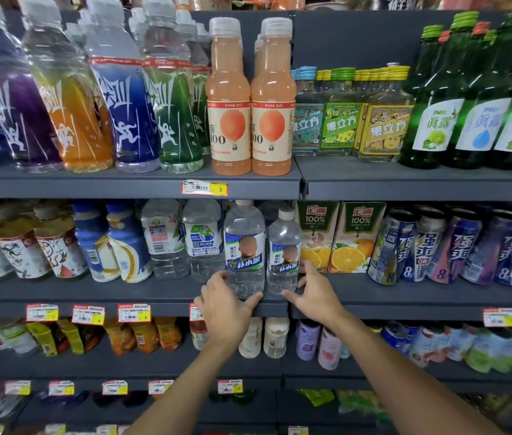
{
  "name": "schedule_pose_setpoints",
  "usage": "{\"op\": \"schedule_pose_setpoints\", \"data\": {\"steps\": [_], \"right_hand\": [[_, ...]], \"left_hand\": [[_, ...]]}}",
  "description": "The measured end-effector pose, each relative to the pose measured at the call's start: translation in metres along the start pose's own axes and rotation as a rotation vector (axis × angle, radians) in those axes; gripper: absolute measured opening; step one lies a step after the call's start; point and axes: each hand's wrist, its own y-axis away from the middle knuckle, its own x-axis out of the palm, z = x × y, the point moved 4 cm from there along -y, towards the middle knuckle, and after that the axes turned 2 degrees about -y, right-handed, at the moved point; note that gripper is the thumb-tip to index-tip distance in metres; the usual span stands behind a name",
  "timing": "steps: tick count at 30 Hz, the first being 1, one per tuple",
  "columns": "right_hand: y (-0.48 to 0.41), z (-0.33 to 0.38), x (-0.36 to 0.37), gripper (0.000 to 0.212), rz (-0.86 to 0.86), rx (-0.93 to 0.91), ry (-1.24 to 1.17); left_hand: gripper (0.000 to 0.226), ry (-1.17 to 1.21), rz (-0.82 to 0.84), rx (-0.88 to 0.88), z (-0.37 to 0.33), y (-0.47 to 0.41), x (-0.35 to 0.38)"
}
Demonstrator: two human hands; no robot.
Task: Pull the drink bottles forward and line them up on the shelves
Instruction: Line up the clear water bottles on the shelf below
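We've got both hands on the middle dark grey metal shelf point(123, 291), dead centre of the frame. Our left grip point(223, 306) is wrapped round the base of the taller clear plastic water bottle with the blue-and-white label point(244, 243), thumb across the front and fingers curled round its left side. Our right grip point(316, 296) pinches the shorter clear plastic water bottle point(283, 252) just beside it the same way, fingers tucked in next to the orange juice carton point(314, 237). Both bottles stand upright close to the front lip. Our worry: holding that low, a quick tug could tip the tops backwards, or slide a base off the edge. The right fingers might also drag the carton out of line.
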Motion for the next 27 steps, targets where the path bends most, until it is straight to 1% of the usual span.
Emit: {"op": "schedule_pose_setpoints", "data": {"steps": [3,5,7,10,12,16,21,27], "right_hand": [[-0.001,-0.002,0.0,0.064,0.011,0.005,0.016],[-0.001,-0.006,0.0,0.066,0.028,0.01,0.021],[-0.001,-0.008,-0.001,0.067,0.047,0.004,0.026],[0.0,-0.009,-0.004,0.069,0.072,-0.02,0.032],[0.001,-0.008,-0.003,0.072,0.092,-0.038,0.042],[0.003,-0.008,-0.001,0.064,0.072,-0.028,0.079],[0.004,-0.001,-0.001,0.058,0.043,-0.039,0.089],[0.006,0.001,0.0,0.054,0.034,-0.043,0.079]], "left_hand": [[0.092,-0.065,0.031,0.017,0.003,-0.003,0.002],[0.091,-0.118,0.062,0.074,0.009,-0.005,0.003],[0.079,-0.11,0.094,0.126,0.014,-0.009,0.001],[0.051,-0.032,0.124,0.185,0.014,-0.016,-0.004],[0.046,-0.009,0.138,0.21,0.013,-0.02,-0.005],[0.051,-0.009,0.162,0.207,0.011,-0.025,-0.006],[0.07,-0.056,0.204,0.205,0.013,-0.035,-0.009],[0.07,-0.087,0.225,0.215,0.011,-0.037,-0.009]]}}
